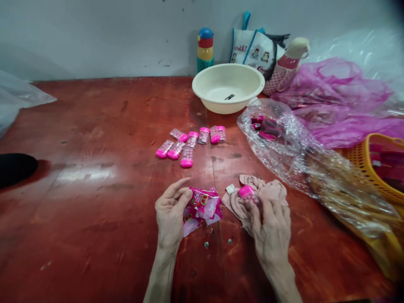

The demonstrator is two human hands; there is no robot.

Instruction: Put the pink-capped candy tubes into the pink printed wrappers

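Between the thumb and fingers of my left hand (pixel 170 210) is a pink printed plastic wrapper (pixel 202 200). More such wrappers lie beneath it on the table. My right hand (pixel 271 229) grips a small clear candy box (pixel 248 192) with a pink cap and round pink candies inside. That box is over a crumpled pale pink cloth (pixel 273 189), which the hand also touches. Farther up the table lies a loose group of similar candy boxes (pixel 176 149), some upright and some tipped over.
A cream basin (pixel 200 90) stands near the wall, with a bottle (pixel 205 52) and a bag (pixel 252 50) behind it. At right are a clear plastic bag (pixel 284 155), pink plastic bags (pixel 341 88) and a yellow basket (pixel 358 158). A dark rounded object (pixel 17 169) sits at left.
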